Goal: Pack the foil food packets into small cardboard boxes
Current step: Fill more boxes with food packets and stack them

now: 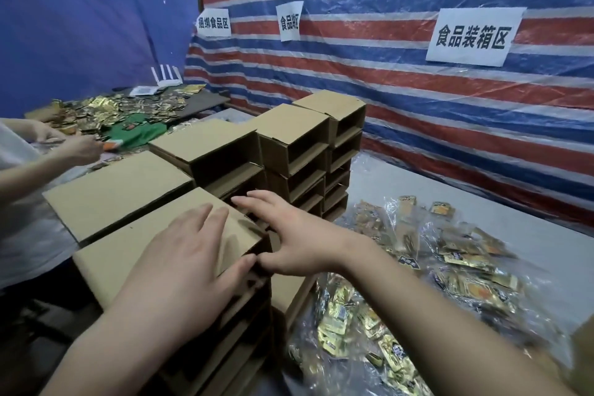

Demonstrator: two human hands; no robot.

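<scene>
Packets [427, 254] — blurred under plastic wrap [530, 283]

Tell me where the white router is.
Head view, far left: the white router stands against the blue tarp, behind the loose foil packets.

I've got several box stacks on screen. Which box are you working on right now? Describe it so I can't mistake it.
Start at the striped tarp wall and follow the cardboard stacks toward the camera. The box tops the nearest stack, left of the bagged foil packets. It alone has the left hand flat on it and the right hand at its open end.
</scene>
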